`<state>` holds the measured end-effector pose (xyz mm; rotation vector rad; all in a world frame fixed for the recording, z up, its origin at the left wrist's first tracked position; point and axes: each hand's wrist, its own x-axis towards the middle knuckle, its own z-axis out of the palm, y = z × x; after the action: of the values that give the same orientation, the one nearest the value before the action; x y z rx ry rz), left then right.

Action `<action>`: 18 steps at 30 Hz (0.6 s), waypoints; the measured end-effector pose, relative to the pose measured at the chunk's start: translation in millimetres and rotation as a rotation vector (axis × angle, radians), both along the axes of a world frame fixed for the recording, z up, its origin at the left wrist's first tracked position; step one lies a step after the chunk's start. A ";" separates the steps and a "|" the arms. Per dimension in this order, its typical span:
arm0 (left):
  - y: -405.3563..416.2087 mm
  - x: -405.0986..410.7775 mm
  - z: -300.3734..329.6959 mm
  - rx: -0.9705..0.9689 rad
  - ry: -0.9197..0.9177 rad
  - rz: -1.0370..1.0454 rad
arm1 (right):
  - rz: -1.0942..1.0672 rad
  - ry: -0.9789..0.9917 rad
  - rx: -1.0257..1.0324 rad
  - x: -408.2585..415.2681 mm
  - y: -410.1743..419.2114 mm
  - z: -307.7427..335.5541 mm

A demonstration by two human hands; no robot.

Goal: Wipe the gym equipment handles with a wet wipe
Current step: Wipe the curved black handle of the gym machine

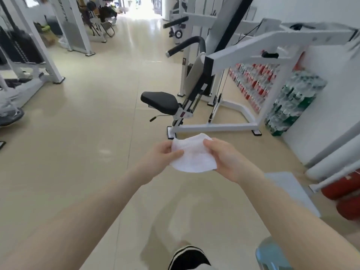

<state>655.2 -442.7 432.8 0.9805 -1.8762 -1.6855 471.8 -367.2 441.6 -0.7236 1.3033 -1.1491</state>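
1. Both arms were stretched out in front, and the white wet wipe was held up between the two hands, above the beige tiled floor.
2. The left hand pinched the wipe's left edge, thumb on top, fingers curled under it.
3. The right hand gripped the right edge, thumb pressed over the cloth, fingers closed round it from behind.
4. The wipe hung spread and slightly crumpled, its lower edge sagging between the hands.
5. Straight ahead stood a white-framed machine with a black padded seat, well apart from the wipe.
6. Its black curved handle jutted out above the seat, nothing touching it.
7. Packs of bottles were stacked along the right wall behind the frame.
8. A black-and-white shoe showed at the bottom edge.
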 end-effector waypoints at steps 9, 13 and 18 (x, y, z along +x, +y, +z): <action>-230.2 -131.9 -8.1 0.014 0.110 -0.083 | 0.086 0.098 -0.086 -137.1 -210.5 0.3; -320.1 -183.1 12.3 0.017 0.146 -0.152 | -0.013 0.098 -0.183 -190.6 -290.0 20.4; -431.2 -232.2 13.7 -0.070 0.068 -0.197 | 0.074 0.463 -0.099 -219.5 -370.8 51.1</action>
<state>423.0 -873.8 446.5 0.7226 -2.0279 -1.7251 252.3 -738.0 492.8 -1.1502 1.5919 -1.0250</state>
